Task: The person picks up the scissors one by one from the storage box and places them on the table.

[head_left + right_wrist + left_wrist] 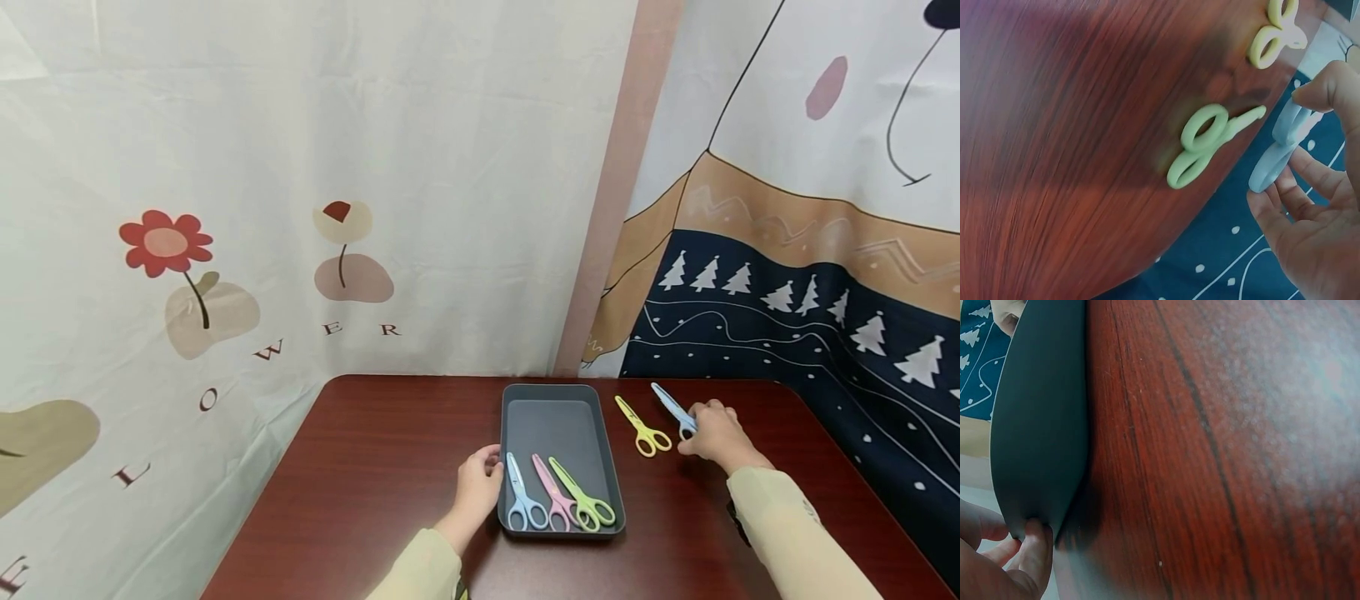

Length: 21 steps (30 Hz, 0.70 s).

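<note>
My right hand [718, 435] pinches a pair of light blue scissors [1282, 140] by the handle loops, thumb on one side and fingers on the other. In the head view the blades point away, up and left. My left hand [477, 483] holds the left side of a dark grey tray [555, 392], its fingertips [1036, 531] on the tray's outer wall. Inside the tray's near end lie blue scissors [523, 500], pink scissors [557, 496] and green scissors [583, 500], the green ones overlapping the pink.
Yellow scissors [645, 429] lie on the brown table [382, 467] between tray and right hand. Another pair of green scissors [1207, 140] lies on the table near its edge, hidden behind the right hand in the head view. A printed curtain [465, 167] hangs behind.
</note>
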### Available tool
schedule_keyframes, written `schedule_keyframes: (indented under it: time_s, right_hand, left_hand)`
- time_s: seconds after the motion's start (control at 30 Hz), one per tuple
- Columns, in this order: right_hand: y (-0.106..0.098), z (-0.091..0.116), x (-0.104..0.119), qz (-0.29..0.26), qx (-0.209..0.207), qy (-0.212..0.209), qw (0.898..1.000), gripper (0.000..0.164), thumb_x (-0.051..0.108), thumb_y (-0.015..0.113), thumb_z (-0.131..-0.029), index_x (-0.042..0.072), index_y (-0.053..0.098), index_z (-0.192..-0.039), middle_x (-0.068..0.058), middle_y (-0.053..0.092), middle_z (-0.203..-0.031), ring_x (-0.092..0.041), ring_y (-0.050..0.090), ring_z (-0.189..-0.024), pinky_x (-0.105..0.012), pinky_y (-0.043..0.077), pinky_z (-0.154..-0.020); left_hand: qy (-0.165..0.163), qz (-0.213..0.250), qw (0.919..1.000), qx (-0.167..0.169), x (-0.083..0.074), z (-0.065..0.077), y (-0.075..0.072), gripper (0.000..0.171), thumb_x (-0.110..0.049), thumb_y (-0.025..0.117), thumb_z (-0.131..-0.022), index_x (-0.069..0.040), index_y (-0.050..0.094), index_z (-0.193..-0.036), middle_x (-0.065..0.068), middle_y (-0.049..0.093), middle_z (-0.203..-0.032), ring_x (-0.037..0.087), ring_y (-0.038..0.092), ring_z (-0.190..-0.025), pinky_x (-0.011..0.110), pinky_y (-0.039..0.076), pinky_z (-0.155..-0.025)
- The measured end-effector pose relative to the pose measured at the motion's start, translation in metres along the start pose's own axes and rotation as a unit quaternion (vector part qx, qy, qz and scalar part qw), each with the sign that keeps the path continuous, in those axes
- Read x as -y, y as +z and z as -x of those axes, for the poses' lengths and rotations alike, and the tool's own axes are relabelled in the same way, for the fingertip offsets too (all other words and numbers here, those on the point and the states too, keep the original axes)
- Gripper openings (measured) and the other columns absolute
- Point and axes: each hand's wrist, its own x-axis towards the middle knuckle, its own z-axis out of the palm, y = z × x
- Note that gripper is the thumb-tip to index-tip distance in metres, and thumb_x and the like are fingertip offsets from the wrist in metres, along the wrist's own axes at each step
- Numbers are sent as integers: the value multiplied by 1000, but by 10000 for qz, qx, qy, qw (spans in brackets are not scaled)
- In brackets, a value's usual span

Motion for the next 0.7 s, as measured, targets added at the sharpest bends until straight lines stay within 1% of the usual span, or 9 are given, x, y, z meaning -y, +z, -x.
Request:
schedule_keyframes:
  time_s: [0.17, 0.33, 0.5, 0.7]
  right_hand:
    - [-10, 1, -9, 27, 105, 44, 9999, 65, 20, 79, -65, -16, 52, -112, -28, 49, -99, -38, 41, -85, -47, 43, -71]
    - [-18, 2, -20, 121, 80, -9, 9999, 63, 19, 78, -63, -17, 53, -108, -26, 48, -94, -39, 40, -83, -44, 42, -68]
    - [-23, 3, -29, 157, 11, -38, 9999, 59, 19, 79, -62, -16, 54, -103, -23, 48, -89, -37, 40, -80, -43, 41, -65]
    - [-27, 6, -38, 112, 51, 50, 9999, 64, 21, 78, -63, -18, 53, -106, -28, 48, -94, -40, 40, -81, -45, 41, -66]
  left_hand:
    - [-22, 30, 10000, 2, 0, -1, 0, 25, 4, 61, -85, 3, 65, -110, 13, 67, -89, 22, 67, -77, 26, 54, -65]
    - [-72, 12, 10000, -4, 0, -1, 0, 25, 3, 61, -85, 3, 65, -110, 12, 68, -89, 21, 67, -78, 26, 54, -66]
    - [-3, 1, 10000, 3, 0, -1, 0, 25, 4, 61, -84, 4, 65, -109, 12, 67, -89, 22, 67, -77, 26, 54, -66]
    - [-37, -22, 10000, -25, 0, -1, 0, 25, 4, 61, -84, 3, 65, -109, 13, 68, -89, 22, 67, -77, 27, 54, -66]
